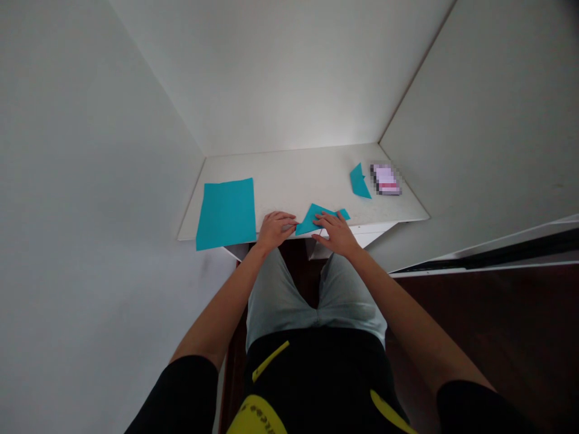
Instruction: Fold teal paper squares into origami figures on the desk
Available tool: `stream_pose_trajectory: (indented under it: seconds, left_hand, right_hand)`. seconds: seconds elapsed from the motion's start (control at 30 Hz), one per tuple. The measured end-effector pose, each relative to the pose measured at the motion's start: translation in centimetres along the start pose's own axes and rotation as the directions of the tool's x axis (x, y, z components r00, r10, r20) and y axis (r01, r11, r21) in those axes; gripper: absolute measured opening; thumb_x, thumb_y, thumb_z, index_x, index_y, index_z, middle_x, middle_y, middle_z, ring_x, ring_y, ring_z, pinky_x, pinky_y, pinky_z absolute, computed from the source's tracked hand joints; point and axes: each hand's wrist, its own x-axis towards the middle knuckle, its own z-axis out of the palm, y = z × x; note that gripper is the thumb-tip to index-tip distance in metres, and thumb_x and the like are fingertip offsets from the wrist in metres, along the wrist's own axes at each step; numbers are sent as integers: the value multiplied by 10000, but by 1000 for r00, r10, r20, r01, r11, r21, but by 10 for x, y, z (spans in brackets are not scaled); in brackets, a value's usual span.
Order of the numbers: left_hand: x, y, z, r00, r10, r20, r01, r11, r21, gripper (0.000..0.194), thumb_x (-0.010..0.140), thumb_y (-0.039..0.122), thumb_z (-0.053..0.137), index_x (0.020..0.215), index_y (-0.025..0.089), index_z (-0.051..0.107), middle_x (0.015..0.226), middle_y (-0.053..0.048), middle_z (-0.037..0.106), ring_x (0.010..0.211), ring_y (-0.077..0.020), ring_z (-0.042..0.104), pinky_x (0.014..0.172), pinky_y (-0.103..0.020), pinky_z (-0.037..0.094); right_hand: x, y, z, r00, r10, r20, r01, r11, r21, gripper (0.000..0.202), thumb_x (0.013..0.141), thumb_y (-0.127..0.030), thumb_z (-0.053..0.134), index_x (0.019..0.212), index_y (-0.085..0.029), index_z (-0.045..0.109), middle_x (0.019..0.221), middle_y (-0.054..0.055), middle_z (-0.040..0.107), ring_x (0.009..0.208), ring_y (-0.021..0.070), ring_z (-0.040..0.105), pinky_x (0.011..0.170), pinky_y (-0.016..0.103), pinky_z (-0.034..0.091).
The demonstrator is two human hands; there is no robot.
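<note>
A folded piece of blue paper (308,222) lies at the front edge of the white table, in front of me. My left hand (275,229) is at its left tip, with thumb and fingers pinched together at the paper's corner. My right hand (333,231) rests over the paper's right half, fingers spread on top and thumb at the near edge. Part of the folded paper shows beyond the right fingers. To the left lies a large flat blue sheet (227,212), its near edge overhanging the table.
A smaller folded blue paper shape (359,181) lies at the right of the white table (298,175). Beside it is a pixelated pink and white object (386,179). White walls enclose the table's back and both sides.
</note>
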Motion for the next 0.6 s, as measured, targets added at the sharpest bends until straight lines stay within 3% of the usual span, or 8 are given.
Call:
stream_pose_trajectory:
  seconds: [0.17,0.33,0.47,0.6]
  left_hand:
    - [0,0,3,999,-20,-32,20,1000,-9,116,978,343,782,1054,339,870,1244,-31,822,1228,-274,707,1183,-503,455]
    - [4,-1,6,998,-43,-43,44,999,21,185,989,302,744,1132,342,855,1290,-36,809,1255,-278,691,1190,-506,451]
    - [13,-5,2,998,48,41,-51,996,76,409,979,298,736,1382,367,760,1516,-38,698,1416,-299,595,1241,-503,390]
    - [23,-12,-2,978,140,153,-155,983,96,546,966,381,764,1502,416,666,1648,-22,586,1543,-324,490,1295,-526,309]
  right_hand:
    - [4,-5,2,1000,21,7,-22,1000,4,479,1074,-528,579,1451,-245,667,1595,133,627,1552,372,497,1317,704,255]
    - [16,-6,3,999,31,35,-31,999,8,482,1113,-516,505,1491,-262,661,1626,120,600,1566,362,483,1317,701,269]
    - [34,2,2,994,40,98,-44,998,41,447,1155,-382,381,1456,-282,695,1606,84,626,1557,325,503,1308,675,316]
    - [53,17,-2,989,-3,147,-12,995,97,404,1129,-292,413,1359,-277,744,1526,71,692,1497,316,561,1277,634,378]
